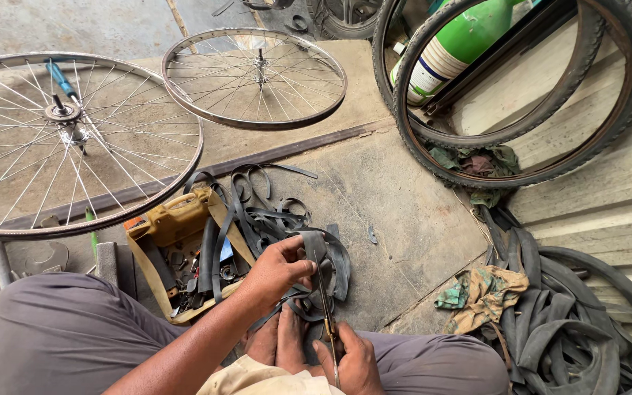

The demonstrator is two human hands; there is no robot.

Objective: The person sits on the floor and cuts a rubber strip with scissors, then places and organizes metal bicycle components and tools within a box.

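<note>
Person seated on the floor, knees at 6–8 o'clock, bare feet [281, 340] together at bottom centre. Left hand [278, 271] pinches a strip of black rubber inner tube [314, 247] btw thumb and fingers, holding it up just above the feet. Right hand [352, 362] closed round the handles of scissors [327, 307], blades pointing to 12 o'clock and meeting the strip right below the left hand's fingers; can't tell how far the blades are spread. Rubber offcuts [265, 212] heaped on the concrete floor [396, 212] behind the strip, approx centre frame. Open wooden parts box [177, 252] w/ small hardware at 9 o'clock of the left hand, just beside the heap. Large spoked wheel [67, 139] at 10 o'clock, smaller spoked wheel [254, 77] at 12. Two bare tyres [521, 95] leaning at 1–2 o'clock, green cylinder [459, 44] seen through them. Pile of old tubes [579, 322] at 4 o'clock w/ a dirty rag [480, 292] on its near edge.
</note>
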